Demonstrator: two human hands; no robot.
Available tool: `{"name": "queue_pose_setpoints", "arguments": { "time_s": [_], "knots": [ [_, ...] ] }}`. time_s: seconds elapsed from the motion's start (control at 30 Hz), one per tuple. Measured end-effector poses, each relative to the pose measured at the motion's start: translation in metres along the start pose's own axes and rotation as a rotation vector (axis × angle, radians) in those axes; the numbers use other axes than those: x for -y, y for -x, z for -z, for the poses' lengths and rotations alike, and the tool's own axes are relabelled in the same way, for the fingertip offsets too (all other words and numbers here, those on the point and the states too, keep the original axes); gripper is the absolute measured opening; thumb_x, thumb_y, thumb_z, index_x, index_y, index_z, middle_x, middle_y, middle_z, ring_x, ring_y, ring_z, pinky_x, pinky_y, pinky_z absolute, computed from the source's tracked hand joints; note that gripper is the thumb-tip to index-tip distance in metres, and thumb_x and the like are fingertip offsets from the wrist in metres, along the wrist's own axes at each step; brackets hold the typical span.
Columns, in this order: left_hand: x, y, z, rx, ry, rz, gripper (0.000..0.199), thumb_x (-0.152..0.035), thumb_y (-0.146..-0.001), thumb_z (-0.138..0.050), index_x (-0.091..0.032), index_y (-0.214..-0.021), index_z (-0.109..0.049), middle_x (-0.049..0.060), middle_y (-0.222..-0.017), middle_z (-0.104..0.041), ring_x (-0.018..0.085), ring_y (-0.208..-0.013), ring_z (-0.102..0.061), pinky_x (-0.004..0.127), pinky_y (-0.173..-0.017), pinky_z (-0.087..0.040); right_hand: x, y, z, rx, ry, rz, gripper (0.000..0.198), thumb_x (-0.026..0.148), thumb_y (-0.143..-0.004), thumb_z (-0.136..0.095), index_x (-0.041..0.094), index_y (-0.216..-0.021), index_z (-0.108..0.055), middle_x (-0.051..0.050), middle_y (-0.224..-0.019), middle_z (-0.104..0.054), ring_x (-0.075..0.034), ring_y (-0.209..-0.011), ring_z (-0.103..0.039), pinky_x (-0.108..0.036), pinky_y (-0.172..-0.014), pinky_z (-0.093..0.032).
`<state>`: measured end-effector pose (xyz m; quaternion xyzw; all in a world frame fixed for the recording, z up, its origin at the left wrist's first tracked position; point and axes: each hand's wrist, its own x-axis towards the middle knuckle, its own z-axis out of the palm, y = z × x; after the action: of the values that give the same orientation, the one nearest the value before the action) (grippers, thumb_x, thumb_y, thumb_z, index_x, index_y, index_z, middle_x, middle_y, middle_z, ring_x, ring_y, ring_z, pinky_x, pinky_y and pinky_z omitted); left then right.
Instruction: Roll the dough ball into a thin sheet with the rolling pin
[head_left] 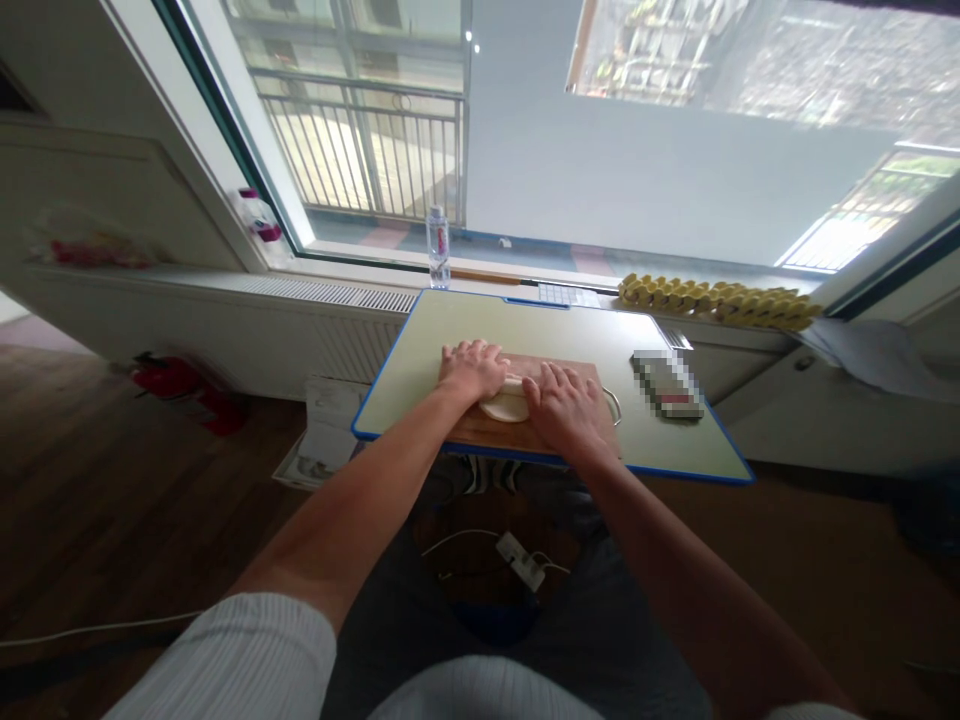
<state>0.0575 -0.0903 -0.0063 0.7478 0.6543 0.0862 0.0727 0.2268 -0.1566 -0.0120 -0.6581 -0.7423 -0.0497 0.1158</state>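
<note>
A flat round piece of pale dough (504, 408) lies on a brown wooden cutting board (480, 432). Across the dough runs a light rolling pin (516, 386), of which only a short stretch shows between the hands. My left hand (474, 369) presses down over the pin's left end, fingers bent forward over it. Over the right end rests my right hand (566, 402), its fingers likewise curved across the top. Both palms hide most of the pin. The board has a metal handle (613, 406) on its right side.
The board sits on a small pale table (405, 380) with a blue edge. A blurred-out flat object (667, 384) lies at right. Along the sill stand a water bottle (438, 248) and a yellow egg-carton-like strip (712, 302). On the floor are a power strip (520, 561) and a fire extinguisher (187, 390).
</note>
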Motion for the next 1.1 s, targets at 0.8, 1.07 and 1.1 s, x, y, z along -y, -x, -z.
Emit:
{"name": "queue_pose_setpoints", "arguments": {
  "time_s": [0.8, 1.07, 1.1],
  "knots": [
    [0.000, 0.108, -0.009, -0.184, 0.069, -0.027, 0.057, -0.049, -0.110, -0.034, -0.028, -0.158, -0.055, 0.004, -0.168, -0.050, 0.026, -0.159, -0.039, 0.051, -0.134, -0.025, 0.004, 0.078, -0.007, -0.105, -0.139, 0.026, 0.056, 0.047, -0.113, -0.032, 0.019, -0.155, -0.056, -0.014, -0.162, -0.055, -0.032, -0.154, -0.042, -0.062, -0.128, -0.017],
    [0.007, 0.079, 0.011, -0.264, 0.282, 0.030, 0.047, -0.042, -0.108, -0.042, -0.024, -0.143, -0.067, 0.005, -0.152, -0.066, 0.021, -0.140, -0.060, 0.032, -0.122, -0.045, -0.004, 0.012, 0.026, 0.001, -0.175, -0.013, 0.045, 0.050, -0.112, -0.038, 0.024, -0.117, -0.074, -0.011, -0.132, -0.074, -0.030, -0.135, -0.056, -0.051, -0.116, -0.035],
    [0.008, 0.072, 0.012, -0.286, 0.278, 0.049, 0.045, -0.042, -0.107, -0.043, -0.024, -0.140, -0.068, 0.006, -0.150, -0.068, 0.022, -0.137, -0.062, 0.032, -0.121, -0.046, -0.003, 0.007, 0.026, 0.023, -0.153, -0.014, 0.044, 0.049, -0.112, -0.037, 0.025, -0.121, -0.073, -0.011, -0.136, -0.073, -0.031, -0.137, -0.055, -0.054, -0.116, -0.035]
  ]
}}
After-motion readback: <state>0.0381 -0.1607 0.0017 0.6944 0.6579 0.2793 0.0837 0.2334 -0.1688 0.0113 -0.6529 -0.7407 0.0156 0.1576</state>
